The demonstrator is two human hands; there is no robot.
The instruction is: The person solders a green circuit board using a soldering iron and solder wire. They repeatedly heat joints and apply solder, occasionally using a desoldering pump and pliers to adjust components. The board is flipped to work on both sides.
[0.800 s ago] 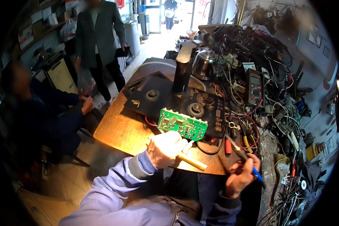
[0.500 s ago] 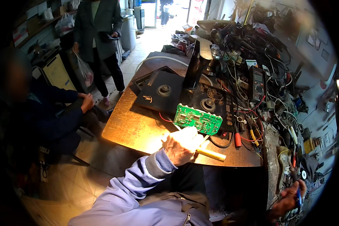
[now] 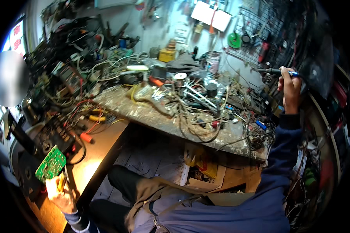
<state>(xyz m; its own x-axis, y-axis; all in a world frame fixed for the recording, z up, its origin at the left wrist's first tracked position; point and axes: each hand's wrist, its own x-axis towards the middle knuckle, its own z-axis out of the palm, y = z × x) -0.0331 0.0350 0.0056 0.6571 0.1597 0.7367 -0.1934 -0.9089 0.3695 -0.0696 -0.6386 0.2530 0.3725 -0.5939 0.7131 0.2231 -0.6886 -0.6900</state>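
Observation:
My left hand (image 3: 62, 198), at the lower left, is closed on the lower edge of a green circuit board (image 3: 51, 163), whose soldered side shows. A yellow stick-like handle (image 3: 61, 181) lies along the same fingers; its kind cannot be made out. Under and behind the board are black cooktop panels with round burners (image 3: 46, 145). Far to the right, my right hand (image 3: 290, 87) is raised near the wall and closed around a slim soldering iron (image 3: 275, 71) with a dark and blue handle. Its thin end points left, well away from the board.
A worn workbench (image 3: 155, 118) carries tangled cables, a solder spool (image 3: 180, 77) and loose tools. A multimeter (image 3: 70, 79) leans in the clutter at left. A red-handled tool (image 3: 86, 138) lies on the wooden table (image 3: 101, 149). Tools hang on a wall grid (image 3: 252, 31).
My view has swung right, toward the bench and wall. The right hand has risen with the soldering iron from low by the bench. The left hand still holds the board.

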